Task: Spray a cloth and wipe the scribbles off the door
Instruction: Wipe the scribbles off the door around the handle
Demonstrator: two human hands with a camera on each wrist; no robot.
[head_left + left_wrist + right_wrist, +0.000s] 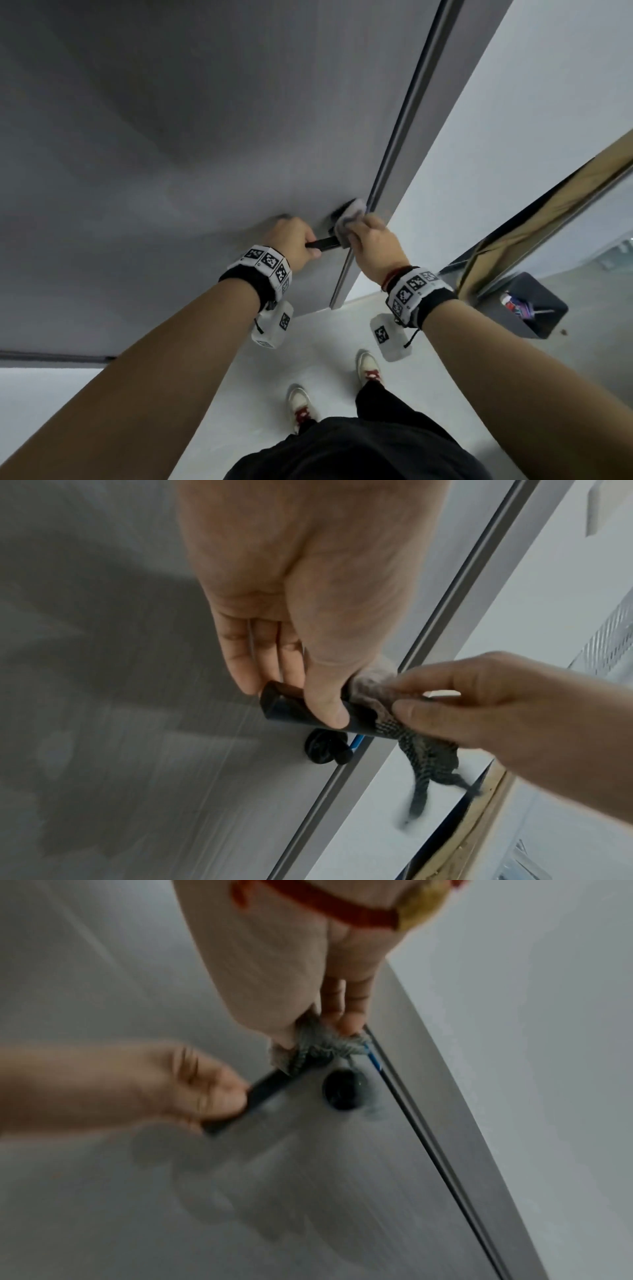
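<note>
The grey door (171, 137) fills the upper left of the head view. My left hand (291, 240) grips the free end of its black lever handle (323, 244), fingers curled round the bar (284, 710). My right hand (373, 240) pinches a grey cloth (349, 219) and presses it against the handle's base by the door edge. In the left wrist view the cloth (411, 748) hangs below the right hand (462, 702). A short blue scribble (375, 1061) shows at the door edge, beside a round black lock knob (344, 1089). No spray bottle is in view.
The door's metal edge strip (394, 171) meets a white wall (496, 102) on the right. A wood-edged glass panel (548, 205) and a dark bin (527, 305) with small items stand at the right. My feet in white and red shoes (368, 366) are on the pale floor.
</note>
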